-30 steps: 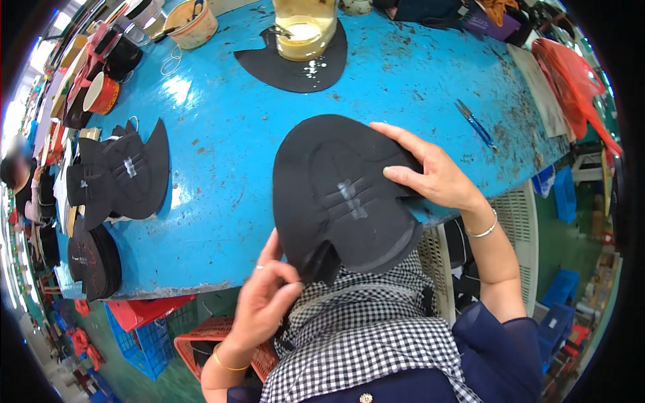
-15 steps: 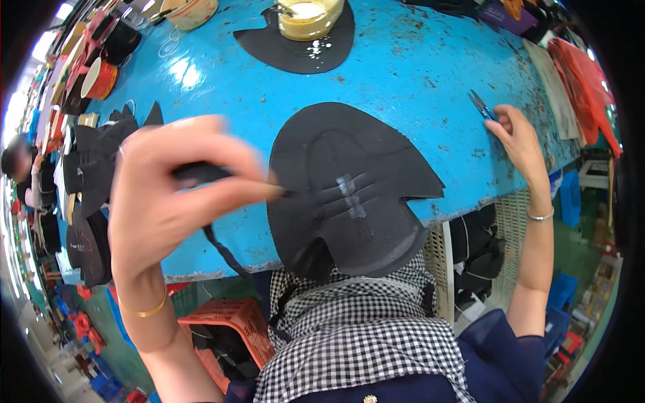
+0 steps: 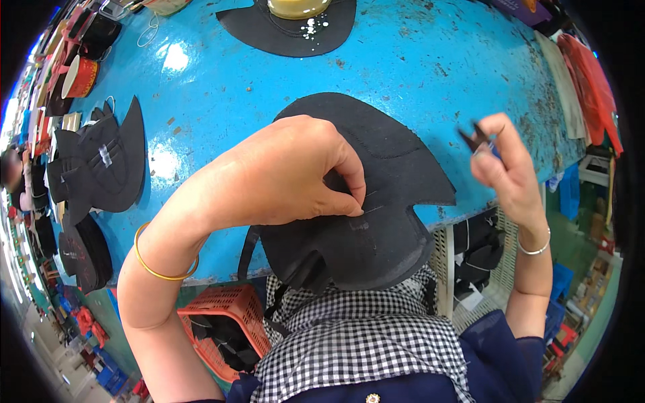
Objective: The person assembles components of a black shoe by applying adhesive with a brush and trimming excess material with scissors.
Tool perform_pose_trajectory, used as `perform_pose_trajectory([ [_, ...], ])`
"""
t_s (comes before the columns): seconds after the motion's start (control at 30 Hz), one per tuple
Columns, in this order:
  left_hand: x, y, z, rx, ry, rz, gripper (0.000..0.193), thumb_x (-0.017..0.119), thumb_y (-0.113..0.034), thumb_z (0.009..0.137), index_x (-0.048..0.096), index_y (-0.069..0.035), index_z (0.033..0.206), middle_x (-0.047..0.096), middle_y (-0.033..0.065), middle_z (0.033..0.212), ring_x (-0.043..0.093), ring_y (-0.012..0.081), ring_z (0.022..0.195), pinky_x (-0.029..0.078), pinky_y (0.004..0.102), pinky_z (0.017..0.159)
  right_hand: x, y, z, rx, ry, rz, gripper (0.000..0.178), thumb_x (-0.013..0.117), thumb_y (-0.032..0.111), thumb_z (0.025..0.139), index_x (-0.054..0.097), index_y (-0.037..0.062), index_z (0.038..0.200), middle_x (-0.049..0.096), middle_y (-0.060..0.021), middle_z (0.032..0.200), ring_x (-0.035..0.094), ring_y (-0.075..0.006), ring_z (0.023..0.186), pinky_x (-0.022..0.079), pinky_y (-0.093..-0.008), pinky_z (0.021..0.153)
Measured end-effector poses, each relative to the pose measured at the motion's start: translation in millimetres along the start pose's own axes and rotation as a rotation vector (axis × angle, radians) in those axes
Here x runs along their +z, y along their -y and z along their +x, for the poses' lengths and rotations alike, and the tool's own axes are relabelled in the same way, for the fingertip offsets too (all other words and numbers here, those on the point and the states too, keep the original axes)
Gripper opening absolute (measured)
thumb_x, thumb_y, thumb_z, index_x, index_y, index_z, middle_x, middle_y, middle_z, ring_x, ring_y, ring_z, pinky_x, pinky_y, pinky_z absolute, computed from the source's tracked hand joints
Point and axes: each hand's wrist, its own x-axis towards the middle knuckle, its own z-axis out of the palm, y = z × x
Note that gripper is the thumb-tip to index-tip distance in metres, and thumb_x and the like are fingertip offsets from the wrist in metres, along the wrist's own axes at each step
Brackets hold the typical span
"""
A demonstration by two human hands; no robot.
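A rounded black piece of sheet material (image 3: 390, 248) with notched edges and short slits lies at the table's front edge, against my checked apron. Over its slits, my left hand (image 3: 289, 174) is closed in a pinch, fingertips down at the surface. Whatever sits between thumb and finger is too small or hidden to name. A black strip (image 3: 248, 252) shows below my left wrist, by the piece's left edge. To the right of the piece, my right hand (image 3: 507, 174) is raised and closed round small snips (image 3: 478, 140) with dark blades and a blue handle.
The blue table (image 3: 222, 87) bears another black piece (image 3: 295, 43) with a yellow bowl (image 3: 299, 7) on it. More black pieces (image 3: 107, 161) lie at the left, near a red cup (image 3: 79, 77). An orange crate (image 3: 235, 309) and a pale crate (image 3: 441, 269) stand below the edge.
My left hand has come right and down onto the slits of the black piece. My right hand has lifted the snips off the table and moved slightly left.
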Motion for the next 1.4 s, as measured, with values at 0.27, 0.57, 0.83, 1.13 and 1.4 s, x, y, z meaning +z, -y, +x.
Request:
perform_pose_trajectory([
  [0.27, 14, 3, -4, 0.124, -0.215, 0.163, 0.019, 0.082, -0.020, 0.074, 0.069, -0.006, 0.079, 0.063, 0.0093, 0.067, 0.058, 0.0276, 0.060, 0.045, 0.0360, 0.057, 52, 35, 25, -0.497, 0.443, -0.695, 0.018, 0.072, 0.008, 0.080, 0.059, 0.0102, 0.092, 0.060, -0.0038, 0.073, 0.062, -0.0264, 0.064, 0.046, -0.0379, 0.050],
  [0.57, -3, 14, -6, 0.165, -0.276, 0.351, 0.025, 0.081, -0.026, 0.076, 0.069, -0.005, 0.084, 0.060, 0.0112, 0.064, 0.057, 0.0294, 0.058, 0.044, 0.0365, 0.055, 56, 30, 33, -0.554, 0.354, -0.570, 0.019, 0.072, 0.010, 0.080, 0.057, 0.0106, 0.091, 0.063, -0.0026, 0.075, 0.064, -0.0257, 0.065, 0.045, -0.0388, 0.050],
  [0.83, -7, 10, -3, 0.095, -0.244, 0.276, 0.016, 0.075, -0.017, 0.082, 0.069, -0.003, 0.087, 0.055, 0.0107, 0.062, 0.049, 0.0220, 0.054, 0.041, 0.0332, 0.054, 68, 34, 39, -0.575, 0.132, -0.827, 0.019, 0.071, 0.016, 0.085, 0.055, 0.0098, 0.093, 0.060, -0.0056, 0.072, 0.063, -0.0272, 0.064, 0.045, -0.0388, 0.050],
  [1.13, -11, 15, -9, 0.060, -0.168, 0.160, 0.013, 0.069, -0.014, 0.086, 0.065, -0.002, 0.090, 0.053, 0.0102, 0.065, 0.046, 0.0180, 0.058, 0.040, 0.0314, 0.056, 66, 41, 54, -0.446, 0.171, -0.794, 0.027, 0.068, 0.034, 0.091, 0.058, 0.0087, 0.091, 0.064, -0.0088, 0.073, 0.063, -0.0303, 0.065, 0.046, -0.0412, 0.057],
  [1.4, -8, 30, -19, 0.074, -0.247, -0.156, 0.016, 0.066, -0.016, 0.092, 0.063, -0.001, 0.090, 0.055, -0.0039, 0.071, 0.046, 0.0058, 0.066, 0.039, 0.0235, 0.058, 62, 71, 42, -0.399, 0.260, -0.688, 0.018, 0.070, 0.016, 0.084, 0.060, 0.0028, 0.093, 0.067, -0.0117, 0.082, 0.065, -0.0283, 0.067, 0.050, -0.0348, 0.059],
])
